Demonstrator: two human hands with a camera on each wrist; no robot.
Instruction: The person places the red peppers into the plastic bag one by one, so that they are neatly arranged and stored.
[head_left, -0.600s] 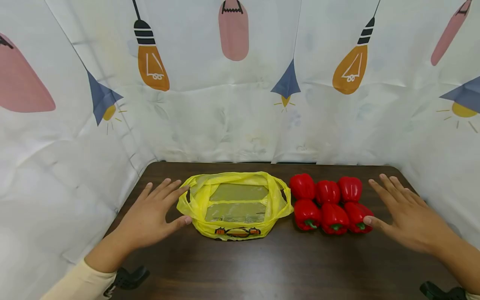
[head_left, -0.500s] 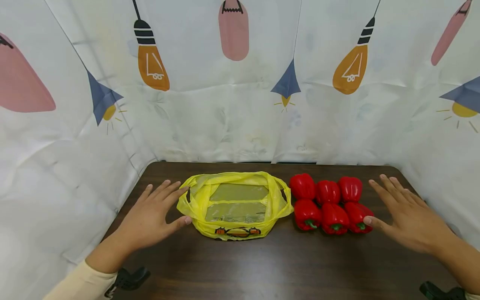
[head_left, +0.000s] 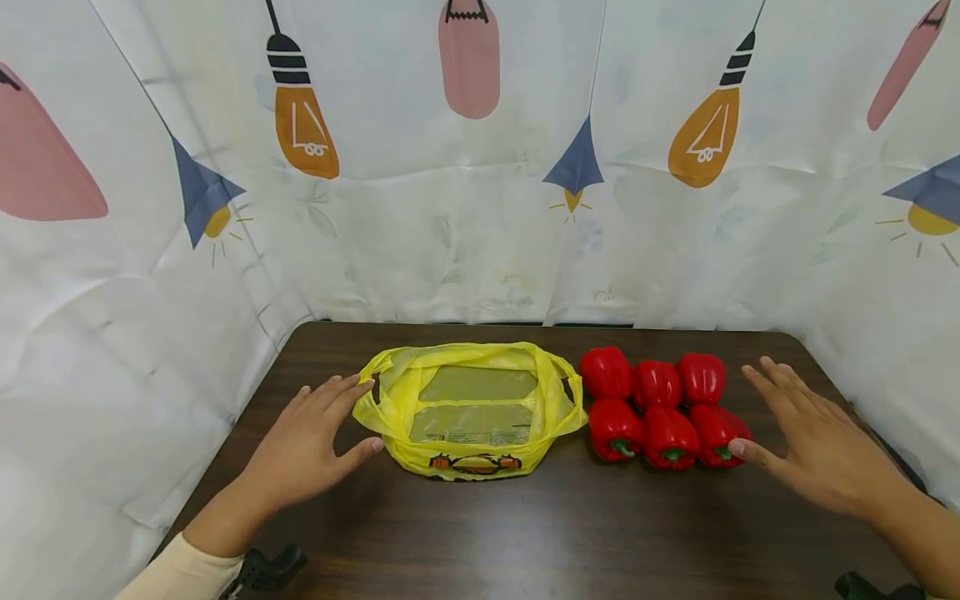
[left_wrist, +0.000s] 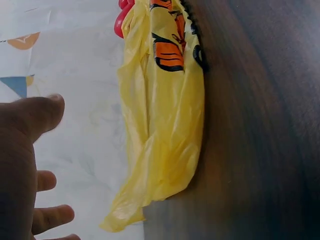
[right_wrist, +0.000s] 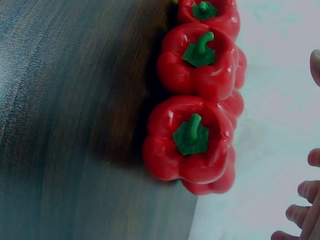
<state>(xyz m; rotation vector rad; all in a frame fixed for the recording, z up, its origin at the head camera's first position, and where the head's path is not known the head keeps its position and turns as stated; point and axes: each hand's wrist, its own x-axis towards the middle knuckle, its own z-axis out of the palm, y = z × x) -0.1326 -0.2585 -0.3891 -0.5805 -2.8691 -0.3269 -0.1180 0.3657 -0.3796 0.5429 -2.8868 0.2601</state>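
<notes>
The fingers (head_left: 341, 404) of the left hand (head_left: 296, 454) are loosely stretched out and a little apart, holding nothing; those of the right hand (head_left: 832, 450) are likewise extended, with the thumb held away from the rest and no object in its grasp. What has changed over the last half second or so is slight: in the head view the left fingertips have dipped nearer the person, and the right fingers have come down a touch and look closer together (the background has shifted a hair too, so some of this may be the head moving). The yellow bag (head_left: 420, 454) has stayed put, lying on the dark table (head_left: 480, 542) to the right of the left hand, its mouth gaping upward and a printed design on its near side. The 6 red peppers (head_left: 667, 429) are also unmoved, packed in 2 rows of 3 between the bag and the right hand, the near 3 showing green stems. Whether the bag's right edge touches the nearest pepper I cannot tell. Both wrist views show the hands apart from bag and peppers. For the work, then, I judge the change to mean little: a small stir of the hands, with nothing gripped or displaced, so the handling itself appears not to have begun.
</notes>
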